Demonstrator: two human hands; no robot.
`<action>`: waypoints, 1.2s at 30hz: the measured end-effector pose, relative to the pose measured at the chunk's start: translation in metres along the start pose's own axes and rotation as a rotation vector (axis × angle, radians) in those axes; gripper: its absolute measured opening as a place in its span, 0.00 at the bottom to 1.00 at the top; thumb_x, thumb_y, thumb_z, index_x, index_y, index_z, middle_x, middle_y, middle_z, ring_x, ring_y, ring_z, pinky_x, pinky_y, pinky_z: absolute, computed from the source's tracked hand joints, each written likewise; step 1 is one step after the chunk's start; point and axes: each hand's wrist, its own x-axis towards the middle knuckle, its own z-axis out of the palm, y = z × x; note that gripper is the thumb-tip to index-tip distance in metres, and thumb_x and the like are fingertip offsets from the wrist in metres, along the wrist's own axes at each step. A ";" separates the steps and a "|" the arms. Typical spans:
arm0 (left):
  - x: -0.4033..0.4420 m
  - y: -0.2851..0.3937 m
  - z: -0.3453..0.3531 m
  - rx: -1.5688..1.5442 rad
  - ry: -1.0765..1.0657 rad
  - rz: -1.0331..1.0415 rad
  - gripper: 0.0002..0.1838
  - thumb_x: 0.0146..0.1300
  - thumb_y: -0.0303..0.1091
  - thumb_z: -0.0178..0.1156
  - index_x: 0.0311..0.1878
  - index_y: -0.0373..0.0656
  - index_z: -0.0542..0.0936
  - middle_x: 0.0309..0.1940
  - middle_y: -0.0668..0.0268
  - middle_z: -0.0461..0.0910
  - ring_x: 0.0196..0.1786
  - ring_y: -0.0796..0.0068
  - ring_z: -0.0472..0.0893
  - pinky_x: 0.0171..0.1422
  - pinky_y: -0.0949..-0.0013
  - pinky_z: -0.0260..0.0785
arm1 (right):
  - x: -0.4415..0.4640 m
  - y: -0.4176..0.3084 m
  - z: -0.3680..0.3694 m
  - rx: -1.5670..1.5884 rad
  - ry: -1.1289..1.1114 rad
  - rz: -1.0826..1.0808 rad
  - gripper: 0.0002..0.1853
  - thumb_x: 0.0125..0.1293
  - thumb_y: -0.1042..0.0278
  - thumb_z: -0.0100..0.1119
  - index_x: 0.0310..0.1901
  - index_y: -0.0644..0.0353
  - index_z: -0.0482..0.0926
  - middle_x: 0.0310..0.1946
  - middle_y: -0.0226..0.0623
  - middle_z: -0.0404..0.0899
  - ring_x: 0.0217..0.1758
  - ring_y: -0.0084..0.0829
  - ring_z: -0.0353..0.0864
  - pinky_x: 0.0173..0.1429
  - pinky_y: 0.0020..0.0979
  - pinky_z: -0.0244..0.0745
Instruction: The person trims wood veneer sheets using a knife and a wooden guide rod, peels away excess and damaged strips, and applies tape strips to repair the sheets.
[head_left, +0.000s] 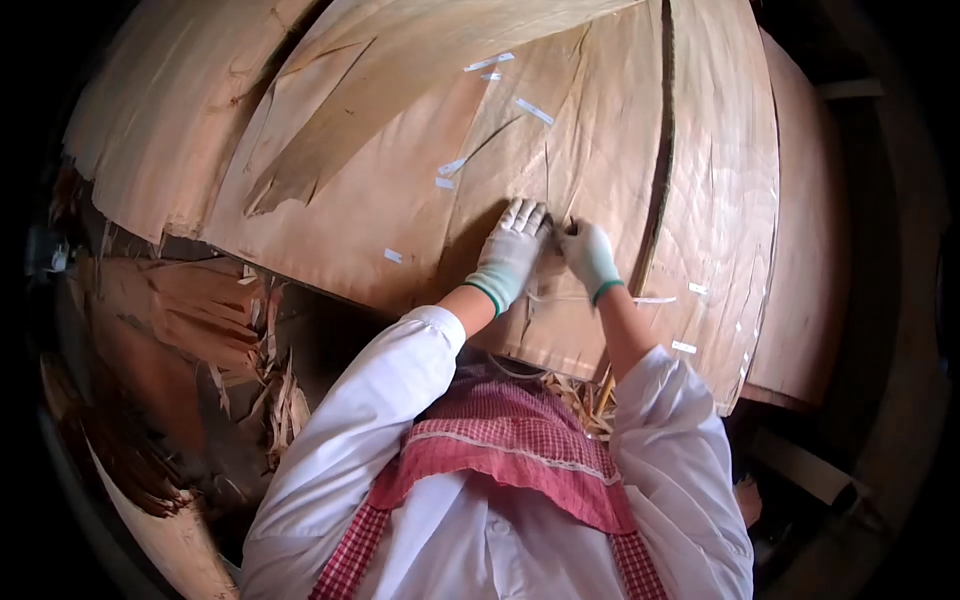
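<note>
My left hand (513, 248), in a white glove with a green cuff, lies flat on a thin wooden sheet (400, 220), its fingers stretched out and pointing away from me. Just right of it, my right hand (588, 252), gloved too, is closed with its fingertips at the sheet's surface; whatever it may hold is too small to make out. A dark split runs in the wood beyond both hands. Short white tape strips (535, 110) stick to the sheet past my left hand, and another strip (655, 300) lies right of my right wrist.
More wooden sheets (720, 200) lie side by side at the right, with a dark gap between them. A torn, loose piece (340, 130) rests on top at the upper left. Broken wood scraps (285, 405) are at the lower left, and a pale beam (805, 468) is at the lower right.
</note>
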 end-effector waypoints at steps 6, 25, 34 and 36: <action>-0.009 -0.024 -0.019 -0.562 0.212 -0.044 0.19 0.62 0.26 0.47 0.56 0.44 0.77 0.60 0.57 0.74 0.68 0.61 0.67 0.75 0.60 0.52 | -0.083 -0.026 -0.049 0.681 -0.053 0.197 0.08 0.67 0.66 0.55 0.39 0.62 0.77 0.27 0.31 0.78 0.26 0.17 0.72 0.30 0.21 0.66; -0.130 0.031 -0.074 -1.228 -0.046 -0.308 0.12 0.70 0.37 0.52 0.45 0.38 0.77 0.34 0.53 0.80 0.40 0.55 0.80 0.46 0.60 0.70 | -0.140 -0.006 -0.075 1.094 0.236 0.221 0.13 0.70 0.54 0.56 0.38 0.56 0.73 0.26 0.27 0.74 0.24 0.14 0.67 0.26 0.17 0.59; -0.114 0.062 -0.069 -2.042 -0.539 -0.588 0.13 0.69 0.35 0.56 0.43 0.31 0.78 0.33 0.65 0.81 0.36 0.79 0.80 0.42 0.75 0.74 | -0.149 -0.029 -0.084 1.072 0.252 0.182 0.13 0.71 0.55 0.55 0.37 0.55 0.73 0.26 0.25 0.74 0.24 0.12 0.67 0.25 0.16 0.59; -0.112 0.065 -0.066 -2.080 -0.526 -0.599 0.11 0.68 0.32 0.58 0.43 0.31 0.78 0.32 0.65 0.81 0.35 0.78 0.80 0.42 0.75 0.74 | -0.151 -0.028 -0.084 1.072 0.259 0.170 0.13 0.71 0.54 0.55 0.37 0.55 0.73 0.26 0.25 0.74 0.23 0.12 0.67 0.25 0.16 0.59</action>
